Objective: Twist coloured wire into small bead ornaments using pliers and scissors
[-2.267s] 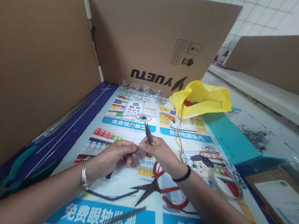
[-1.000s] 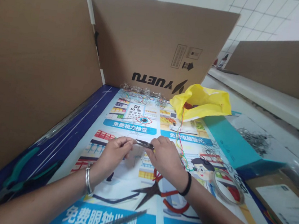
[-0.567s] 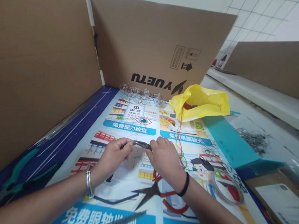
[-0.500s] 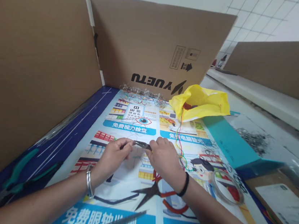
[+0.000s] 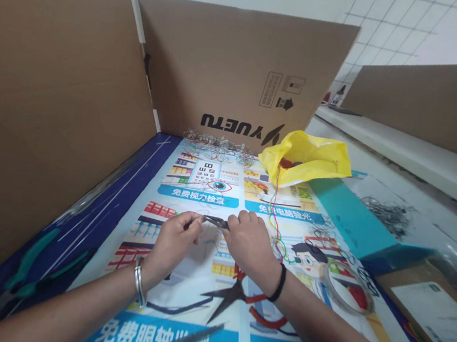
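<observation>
My right hand (image 5: 250,241) is closed around small dark pliers (image 5: 217,222), whose tips point left toward my left hand. My left hand (image 5: 173,238) pinches something tiny, probably a thin wire, right at the plier tips; I cannot make it out. Both hands hover just above a printed poster mat (image 5: 192,191) with an eye chart on it. A silver bangle is on my left wrist and a black band on my right.
Red-handled scissors (image 5: 238,297) lie just below my right hand, a thin metal strip (image 5: 186,339) nearer me. Teal-handled pliers (image 5: 27,268) lie left. Cardboard walls (image 5: 241,67) stand behind and left. A yellow bag (image 5: 309,154), coloured threads (image 5: 275,215), a tape roll (image 5: 347,288) are right.
The pliers in my right hand swung from pointing up to lying level, tips toward my left hand. Both hands shifted slightly away from me; they have barely moved in the last half second.
</observation>
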A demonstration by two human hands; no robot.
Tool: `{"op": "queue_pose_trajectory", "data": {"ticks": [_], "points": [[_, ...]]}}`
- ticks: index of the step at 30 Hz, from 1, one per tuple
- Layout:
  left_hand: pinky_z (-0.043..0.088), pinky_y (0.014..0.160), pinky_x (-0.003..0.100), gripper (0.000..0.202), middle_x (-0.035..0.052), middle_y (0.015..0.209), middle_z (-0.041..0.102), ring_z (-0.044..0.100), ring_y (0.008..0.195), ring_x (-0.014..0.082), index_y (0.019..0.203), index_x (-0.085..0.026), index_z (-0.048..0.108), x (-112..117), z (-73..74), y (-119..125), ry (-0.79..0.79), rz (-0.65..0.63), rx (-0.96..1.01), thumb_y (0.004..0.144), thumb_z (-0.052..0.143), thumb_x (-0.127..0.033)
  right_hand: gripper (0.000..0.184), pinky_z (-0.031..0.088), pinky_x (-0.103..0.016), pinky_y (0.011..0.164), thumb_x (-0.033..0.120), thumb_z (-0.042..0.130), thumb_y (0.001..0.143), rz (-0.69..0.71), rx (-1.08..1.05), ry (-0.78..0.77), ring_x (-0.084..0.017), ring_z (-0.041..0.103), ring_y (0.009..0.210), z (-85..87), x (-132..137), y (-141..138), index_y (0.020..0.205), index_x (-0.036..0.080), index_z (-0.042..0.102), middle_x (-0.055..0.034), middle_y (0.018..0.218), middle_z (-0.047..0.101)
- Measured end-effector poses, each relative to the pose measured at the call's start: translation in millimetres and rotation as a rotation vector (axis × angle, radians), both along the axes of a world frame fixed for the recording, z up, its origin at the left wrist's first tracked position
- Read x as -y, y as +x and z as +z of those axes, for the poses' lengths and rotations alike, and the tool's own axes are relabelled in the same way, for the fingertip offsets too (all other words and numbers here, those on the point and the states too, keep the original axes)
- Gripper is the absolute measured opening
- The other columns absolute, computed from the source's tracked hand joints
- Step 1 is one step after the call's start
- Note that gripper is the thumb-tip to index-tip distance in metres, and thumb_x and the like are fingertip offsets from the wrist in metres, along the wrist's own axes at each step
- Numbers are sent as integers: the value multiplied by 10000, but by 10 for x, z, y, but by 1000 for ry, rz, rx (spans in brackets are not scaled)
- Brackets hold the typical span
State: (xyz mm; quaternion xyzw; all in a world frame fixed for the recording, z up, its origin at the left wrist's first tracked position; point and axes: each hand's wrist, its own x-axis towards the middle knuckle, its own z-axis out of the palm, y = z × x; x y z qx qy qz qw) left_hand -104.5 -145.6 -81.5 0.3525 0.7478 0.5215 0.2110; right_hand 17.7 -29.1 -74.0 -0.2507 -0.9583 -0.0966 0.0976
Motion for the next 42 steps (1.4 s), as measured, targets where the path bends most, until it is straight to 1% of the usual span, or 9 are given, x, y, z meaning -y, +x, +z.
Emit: {"op": "queue_pose_trajectory", "data": {"ticks": [4, 8, 12, 19, 24, 28, 32, 36, 42], "points": [[363, 579, 233, 228, -43, 522, 544, 498, 553, 124, 649, -184, 542, 6, 33, 5, -8, -1, 22, 815, 481, -330, 208, 357, -342, 721, 367, 514, 853, -7, 22, -17, -244, 495, 877, -5, -1, 0, 912, 174, 564, -101, 905, 563], [354, 574, 233, 245, -44, 518, 522, 472, 543, 119, 631, -182, 514, -12, 63, -6, 15, -37, 77, 819, 469, -332, 209, 362, -334, 713, 369, 519, 847, -3, 18, -24, -242, 503, 867, -5, -6, 2, 903, 172, 563, -98, 889, 566], [347, 572, 232, 222, -44, 518, 509, 466, 541, 115, 627, -179, 511, -30, 39, -51, 41, -83, 128, 804, 487, -311, 202, 367, -330, 702, 367, 509, 851, 9, 23, -54, -238, 512, 852, 13, -19, 17, 903, 179, 561, -90, 876, 569], [331, 548, 220, 179, -45, 543, 501, 442, 503, 85, 671, -169, 524, -30, 8, -175, 82, -244, 276, 808, 503, -282, 193, 364, -320, 726, 355, 520, 843, 22, 38, -93, -226, 514, 869, 72, -46, 48, 899, 176, 564, -86, 885, 576], [317, 506, 211, 236, -42, 576, 492, 420, 480, 67, 685, -157, 536, -13, 76, -258, 78, -361, 387, 817, 531, -352, 198, 367, -316, 725, 356, 507, 848, 41, 52, -101, -224, 516, 863, 90, -55, 47, 898, 175, 568, -86, 882, 580], [319, 495, 210, 239, -45, 580, 481, 420, 468, 62, 670, -154, 536, -13, 141, -291, 49, -423, 424, 808, 548, -349, 196, 365, -311, 725, 349, 491, 854, 72, 49, -105, -222, 518, 858, 82, -60, 57, 892, 173, 567, -83, 871, 583], [338, 511, 217, 236, -54, 522, 467, 427, 461, 73, 672, -162, 539, -15, 146, -289, 28, -403, 350, 820, 529, -347, 193, 365, -301, 714, 346, 492, 853, 83, 51, -118, -214, 522, 848, 69, -65, 59, 894, 172, 563, -77, 866, 588], [341, 528, 216, 235, -49, 517, 490, 439, 480, 80, 676, -170, 545, -22, 93, -261, 40, -328, 235, 832, 499, -340, 191, 366, -314, 718, 342, 482, 858, 60, 40, -99, -223, 520, 860, 52, -63, 52, 899, 173, 562, -81, 882, 585], [364, 572, 230, 153, -44, 502, 512, 476, 516, 103, 652, -178, 533, -32, 49, -173, 23, -206, 148, 782, 487, -245, 192, 371, -332, 737, 342, 487, 857, 13, 21, -94, -234, 512, 886, 27, -34, 43, 916, 174, 559, -87, 903, 576]]}}
